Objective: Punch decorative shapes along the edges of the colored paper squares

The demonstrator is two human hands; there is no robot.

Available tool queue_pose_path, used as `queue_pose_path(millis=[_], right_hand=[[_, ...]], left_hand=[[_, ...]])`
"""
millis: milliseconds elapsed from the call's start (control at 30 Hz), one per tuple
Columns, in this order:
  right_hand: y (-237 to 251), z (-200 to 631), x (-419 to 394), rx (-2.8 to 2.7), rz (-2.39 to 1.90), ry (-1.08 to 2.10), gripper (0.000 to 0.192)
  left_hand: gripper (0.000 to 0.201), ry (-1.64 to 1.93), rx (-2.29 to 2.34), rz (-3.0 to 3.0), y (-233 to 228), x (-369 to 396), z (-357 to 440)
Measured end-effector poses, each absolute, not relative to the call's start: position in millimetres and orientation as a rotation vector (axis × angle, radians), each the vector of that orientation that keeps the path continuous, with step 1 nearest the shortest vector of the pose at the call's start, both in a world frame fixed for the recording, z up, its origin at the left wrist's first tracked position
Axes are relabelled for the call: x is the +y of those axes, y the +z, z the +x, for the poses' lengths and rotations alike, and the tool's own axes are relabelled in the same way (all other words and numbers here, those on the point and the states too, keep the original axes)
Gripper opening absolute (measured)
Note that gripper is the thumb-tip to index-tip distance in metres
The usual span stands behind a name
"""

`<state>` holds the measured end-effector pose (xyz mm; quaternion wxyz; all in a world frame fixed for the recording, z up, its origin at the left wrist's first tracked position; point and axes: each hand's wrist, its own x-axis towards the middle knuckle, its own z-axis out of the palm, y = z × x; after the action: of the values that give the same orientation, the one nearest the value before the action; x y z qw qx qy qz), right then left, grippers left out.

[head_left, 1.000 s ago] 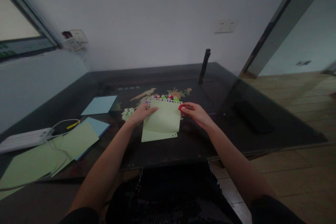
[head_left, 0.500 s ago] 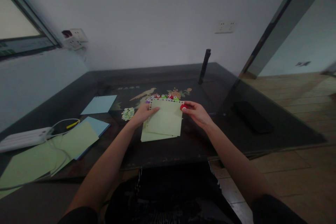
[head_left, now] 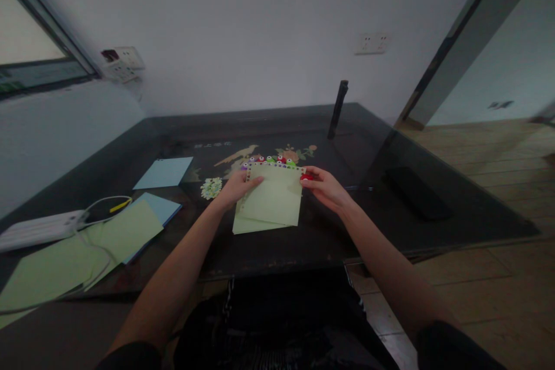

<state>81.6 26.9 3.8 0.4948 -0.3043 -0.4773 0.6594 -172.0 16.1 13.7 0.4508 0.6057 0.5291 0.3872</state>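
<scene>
Pale green paper sheets (head_left: 273,196) lie stacked a little askew in front of me, with punched holes along the upper edge. My left hand (head_left: 237,188) grips their left edge, thumb on top and fingers tucked beneath. Beside the upper right corner, my right hand (head_left: 327,188) pinches a small red round piece with a white spot (head_left: 306,177) between thumb and fingers. It appears to touch the paper's edge. Behind the holed edge sits a row of small coloured pieces with white eye-like dots (head_left: 270,159), in red, green and purple.
To the left are blue paper (head_left: 165,173), loose green sheets (head_left: 56,263) and a white power strip (head_left: 41,228) with a cable. A black upright stick (head_left: 338,110) stands at the back right. A dark flat object (head_left: 416,193) rests on the dark table (head_left: 277,254).
My right hand and the red piece have shifted very slightly to the right, and the top sheet's right edge with them. My left hand keeps its place.
</scene>
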Motion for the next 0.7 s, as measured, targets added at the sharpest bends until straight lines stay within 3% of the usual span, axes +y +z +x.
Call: queue_pose_path(millis=[700], right_hand=[[12,93,29,-1.171,-0.915,1.252,0.027]], left_hand=[[0.031,1.041,1.379,1.514,15,23,-181]])
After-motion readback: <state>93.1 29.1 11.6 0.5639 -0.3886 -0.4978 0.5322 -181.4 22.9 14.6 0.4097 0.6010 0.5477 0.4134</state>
